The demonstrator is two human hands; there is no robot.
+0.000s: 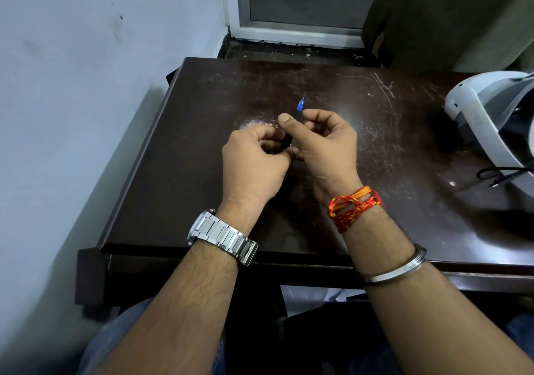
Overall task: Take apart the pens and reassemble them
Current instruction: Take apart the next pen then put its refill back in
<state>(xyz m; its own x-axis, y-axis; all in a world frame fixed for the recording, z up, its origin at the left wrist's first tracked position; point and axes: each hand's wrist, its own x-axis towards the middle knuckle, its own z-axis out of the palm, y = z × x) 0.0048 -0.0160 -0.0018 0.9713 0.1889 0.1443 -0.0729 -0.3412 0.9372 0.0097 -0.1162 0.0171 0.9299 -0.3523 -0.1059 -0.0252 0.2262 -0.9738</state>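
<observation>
1. Pen, dark with a blue tip, is held above the middle of our scratched dark table, tip pointing away.
2. Our right hand pinches its upper barrel, fingers curled.
3. Our left hand curls its fingers around the lower end.

A plain room — scratched dark desk by painted wall, window, curtain.
</observation>
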